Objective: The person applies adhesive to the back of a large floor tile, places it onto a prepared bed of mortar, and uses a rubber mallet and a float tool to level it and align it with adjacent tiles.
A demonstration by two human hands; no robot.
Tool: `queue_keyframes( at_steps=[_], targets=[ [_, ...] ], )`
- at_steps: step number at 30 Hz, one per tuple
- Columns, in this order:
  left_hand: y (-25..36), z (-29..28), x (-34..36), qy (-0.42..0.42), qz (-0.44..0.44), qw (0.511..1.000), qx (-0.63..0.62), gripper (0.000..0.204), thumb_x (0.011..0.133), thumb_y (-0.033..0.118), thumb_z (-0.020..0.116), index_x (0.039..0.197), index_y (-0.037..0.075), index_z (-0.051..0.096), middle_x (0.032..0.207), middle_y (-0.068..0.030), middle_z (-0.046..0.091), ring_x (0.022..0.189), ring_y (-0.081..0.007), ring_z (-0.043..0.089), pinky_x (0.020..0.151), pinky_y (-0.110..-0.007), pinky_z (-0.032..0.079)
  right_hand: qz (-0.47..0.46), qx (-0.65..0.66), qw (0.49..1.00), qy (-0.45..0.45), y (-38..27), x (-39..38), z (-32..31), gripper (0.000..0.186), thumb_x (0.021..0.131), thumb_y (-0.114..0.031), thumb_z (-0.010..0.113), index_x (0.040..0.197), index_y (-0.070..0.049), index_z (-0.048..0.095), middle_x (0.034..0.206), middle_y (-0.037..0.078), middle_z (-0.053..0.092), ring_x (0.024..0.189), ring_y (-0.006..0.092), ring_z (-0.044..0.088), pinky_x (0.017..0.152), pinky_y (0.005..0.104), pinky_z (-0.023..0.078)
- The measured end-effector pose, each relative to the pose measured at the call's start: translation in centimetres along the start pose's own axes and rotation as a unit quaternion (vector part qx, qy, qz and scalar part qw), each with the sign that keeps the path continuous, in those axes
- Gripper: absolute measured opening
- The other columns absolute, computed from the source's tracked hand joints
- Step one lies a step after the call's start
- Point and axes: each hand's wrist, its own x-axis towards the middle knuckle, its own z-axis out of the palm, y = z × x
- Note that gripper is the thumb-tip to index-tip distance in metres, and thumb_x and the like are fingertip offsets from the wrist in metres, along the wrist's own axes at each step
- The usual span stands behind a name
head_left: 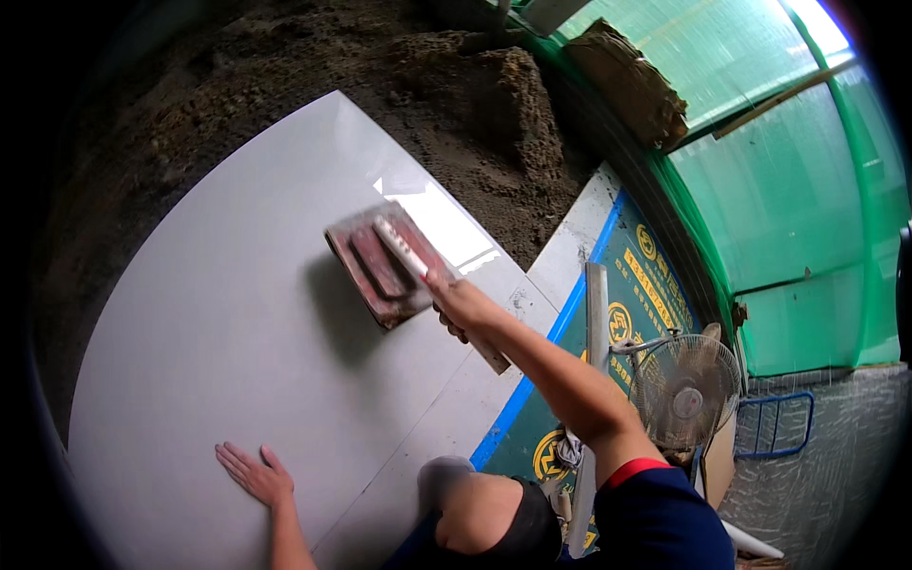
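Note:
A large white tile [209,285] lies in front of me, its far edges against rough brown mortar. My right hand [463,309] is closed around the long pale handle [407,249] of a flat-headed beater. The beater's wide, rectangular reddish-brown head [380,275] is smeared with grey and slightly blurred. A shadow on the tile beside the head suggests it is raised a little. Toward the lower left, my left hand [258,475] rests palm down on the tile with its fingers stretched out. My bent knee [480,513] shows at the lower edge.
Loose mortar [456,104] rises in a heap beyond the tile. Green printed sheeting [627,294] with blue tape [513,413] covers the floor at right. On that side are a long straight bar [597,323], a fan [686,389], a blue metal frame [779,427] and green netting [798,209].

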Motion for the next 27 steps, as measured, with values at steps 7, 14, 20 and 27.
queue_keyframes(
  at_steps=[7, 14, 20, 27],
  targets=[
    [0.3, 0.8, 0.1, 0.025, 0.005, 1.0, 0.008, 0.068, 0.1, 0.04, 0.041, 0.148, -0.003, 0.022, 0.157, -0.0197, 0.019, 0.146, -0.0328, 0.017, 0.117, -0.042, 0.019, -0.341, -0.026, 0.889, 0.305, 2.3, -3.9, -0.5, 0.056, 0.101, -0.05, 0.036, 0.082, 0.0, 0.051, 0.06, 0.015, 0.056, 0.053, 0.031, 0.057, 0.054, 0.041, 0.044],
    [0.1, 0.8, -0.2, 0.023, 0.012, 1.0, 0.005, 0.067, 0.099, 0.038, 0.042, 0.146, -0.005, 0.024, 0.155, -0.0219, 0.022, 0.144, -0.0357, 0.021, 0.116, -0.044, 0.02, 0.07, -0.01, 0.992, 0.101, 6.1, -1.9, 1.0, 0.065, 0.095, -0.063, 0.035, 0.085, -0.002, 0.053, 0.058, 0.007, 0.05, 0.047, 0.0211, 0.052, 0.042, 0.0384, 0.045],
    [0.6, 0.5, 0.6, 0.01, 0.029, 0.999, -0.017, 0.071, 0.097, 0.038, 0.044, 0.146, -0.009, 0.022, 0.153, -0.0266, 0.022, 0.143, -0.0393, 0.02, 0.118, -0.046, 0.018, -0.181, 0.116, 0.966, 0.142, -0.6, -6.1, -6.5, 0.049, 0.099, -0.053, 0.041, 0.073, -0.012, 0.046, 0.054, -0.005, 0.042, 0.043, 0.0062, 0.037, 0.037, 0.0244, 0.032],
    [1.2, -0.4, 0.4, -0.061, -0.003, 0.998, -0.027, 0.08, 0.092, 0.039, 0.052, 0.146, -0.011, 0.019, 0.154, -0.0284, 0.017, 0.144, -0.0421, 0.014, 0.119, -0.049, 0.011, -0.082, -0.24, 0.96, 0.121, 5.7, 1.4, 8.2, 0.077, 0.098, -0.058, 0.034, 0.089, 0.013, 0.062, 0.083, 0.039, 0.06, 0.087, 0.052, 0.062, 0.078, 0.0513, 0.049]
  ],
)
